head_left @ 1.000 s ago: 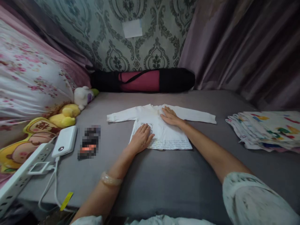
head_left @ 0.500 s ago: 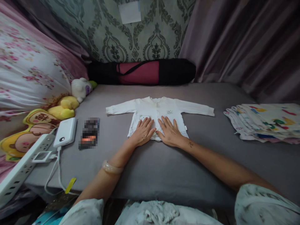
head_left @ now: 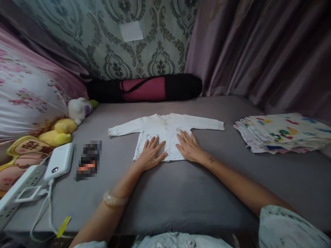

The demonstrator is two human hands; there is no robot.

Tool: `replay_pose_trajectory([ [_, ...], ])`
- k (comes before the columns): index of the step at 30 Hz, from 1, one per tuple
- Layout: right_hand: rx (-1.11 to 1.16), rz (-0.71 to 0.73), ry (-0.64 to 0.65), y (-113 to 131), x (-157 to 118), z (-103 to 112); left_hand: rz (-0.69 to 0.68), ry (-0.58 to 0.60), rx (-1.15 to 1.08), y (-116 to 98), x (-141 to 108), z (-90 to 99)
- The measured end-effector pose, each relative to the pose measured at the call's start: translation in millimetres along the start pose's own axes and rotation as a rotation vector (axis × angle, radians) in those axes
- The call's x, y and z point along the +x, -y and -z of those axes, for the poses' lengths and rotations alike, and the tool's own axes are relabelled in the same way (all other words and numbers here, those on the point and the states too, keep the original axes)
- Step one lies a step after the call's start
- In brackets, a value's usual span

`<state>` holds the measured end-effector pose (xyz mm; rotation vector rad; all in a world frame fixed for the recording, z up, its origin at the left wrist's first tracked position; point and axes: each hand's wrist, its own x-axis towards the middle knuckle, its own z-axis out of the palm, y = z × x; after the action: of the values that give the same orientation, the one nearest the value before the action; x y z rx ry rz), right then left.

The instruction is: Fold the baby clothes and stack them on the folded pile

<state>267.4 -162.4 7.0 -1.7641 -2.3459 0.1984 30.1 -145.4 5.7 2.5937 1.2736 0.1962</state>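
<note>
A small white long-sleeved baby shirt (head_left: 168,129) lies flat on the grey sheet, its sleeves stretched out to both sides and its collar toward the wall. My left hand (head_left: 150,155) rests palm down with fingers apart on the lower left front, partly over a printed bear face. On the right front, my right hand (head_left: 190,146) also lies palm down, fingers spread, just below a small print. The parts of the shirt beneath both hands are hidden.
Folded, patterned clothes (head_left: 284,132) lie stacked at the right. To the left are a white power bank (head_left: 59,160) with cables, a power strip (head_left: 23,187), a blurred-out object (head_left: 88,160) and plush toys (head_left: 58,132). A black and red bag (head_left: 144,89) lies along the wall.
My hands have moved apart across the shirt, the right one outward and uncovering the middle of the hem. The camera view has shifted to the right and tilted up a little.
</note>
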Motion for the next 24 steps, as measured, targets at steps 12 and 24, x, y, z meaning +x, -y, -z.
replay_pose_trajectory([
  [12, 0.133, -0.624, -0.287, -127, 51, 44, 0.002, 0.032, 0.089, 1, 1, -2.1],
  [24, -0.016, -0.957, -0.129, -196, 42, 48, -0.028, 0.004, 0.134, 3, 1, -7.0],
])
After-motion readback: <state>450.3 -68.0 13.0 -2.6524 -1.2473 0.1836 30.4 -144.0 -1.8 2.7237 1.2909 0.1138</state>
